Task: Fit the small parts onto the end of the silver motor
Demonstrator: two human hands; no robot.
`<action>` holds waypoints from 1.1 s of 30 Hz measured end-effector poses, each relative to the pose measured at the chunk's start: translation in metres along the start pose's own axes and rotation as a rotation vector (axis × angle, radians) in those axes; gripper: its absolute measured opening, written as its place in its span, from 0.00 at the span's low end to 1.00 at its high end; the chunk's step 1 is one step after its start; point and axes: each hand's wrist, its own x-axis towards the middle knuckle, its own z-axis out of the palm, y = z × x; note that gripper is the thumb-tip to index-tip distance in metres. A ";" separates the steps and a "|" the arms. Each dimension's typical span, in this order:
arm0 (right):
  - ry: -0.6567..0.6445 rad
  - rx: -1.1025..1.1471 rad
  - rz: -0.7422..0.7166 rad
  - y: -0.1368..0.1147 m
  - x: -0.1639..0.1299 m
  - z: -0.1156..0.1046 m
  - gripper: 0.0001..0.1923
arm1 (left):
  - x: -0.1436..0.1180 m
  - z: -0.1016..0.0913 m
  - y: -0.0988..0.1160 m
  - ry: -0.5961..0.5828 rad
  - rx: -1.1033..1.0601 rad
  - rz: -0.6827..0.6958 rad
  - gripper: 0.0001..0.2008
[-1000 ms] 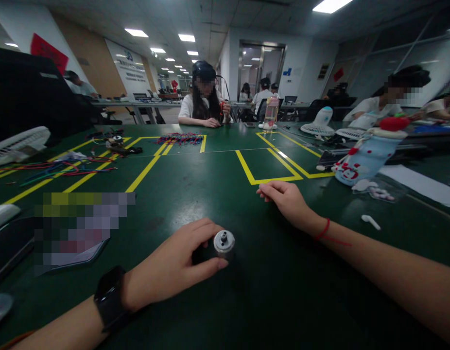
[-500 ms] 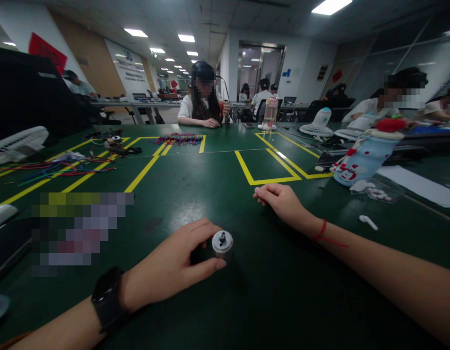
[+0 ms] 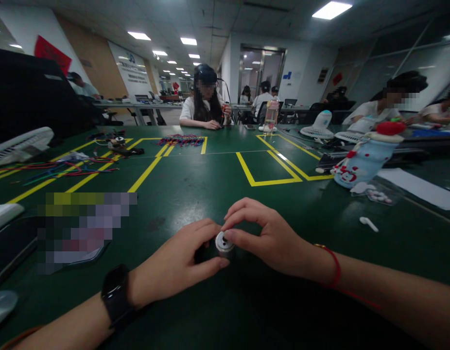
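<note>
- The small silver metal cylinder with a dark hole in its top [image 3: 224,242] stands upright on the dark green table [image 3: 210,184], near the viewer and about midway between left and right.
- The left hand [image 3: 177,265], with a black watch [image 3: 115,296] on its wrist, curls around the cylinder from the left: the thumb lies along its near side and the fingers wrap the far side, so the hand grips the cylinder's body.
- The right hand [image 3: 268,236], with a red string bracelet [image 3: 332,265] on its wrist, reaches in from the right; its thumb tip and forefinger tip are pinched narrowly at the cylinder's top rim, touching it.
- Both hands meet at the cylinder, fingertips just beside each other.
- Yellow tape lines [image 3: 268,170] mark rectangles on the table, farther off than the hands.
- A small white earbud-like piece [image 3: 369,223] lies on the table to the right, well apart from the hands.
- A pale blue fabric pouch with red trim [image 3: 363,158] lies farther right, beside a white sheet of paper [image 3: 418,187].
- Bundles of coloured wires [image 3: 181,140] lie at the far side, in front of a seated person in a white shirt [image 3: 205,104].
- More loose wires [image 3: 64,167] spread at the far left, near a white fan [image 3: 21,146].
</note>
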 end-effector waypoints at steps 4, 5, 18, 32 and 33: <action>-0.032 0.003 0.031 0.003 0.002 -0.013 0.05 | -0.003 -0.008 0.003 -0.006 -0.027 -0.006 0.10; -0.100 -0.010 0.042 0.006 0.002 -0.017 0.05 | -0.003 -0.009 0.004 -0.010 -0.035 -0.006 0.10; -0.463 -0.284 -0.018 0.048 -0.009 -0.039 0.06 | 0.020 0.007 -0.006 -0.039 -0.068 -0.022 0.09; 0.180 -0.001 0.330 0.088 0.001 -0.060 0.11 | 0.018 0.006 0.001 -0.044 -0.050 -0.037 0.08; 0.178 -0.007 0.337 0.089 0.001 -0.059 0.12 | 0.018 0.006 0.001 -0.047 -0.048 -0.039 0.08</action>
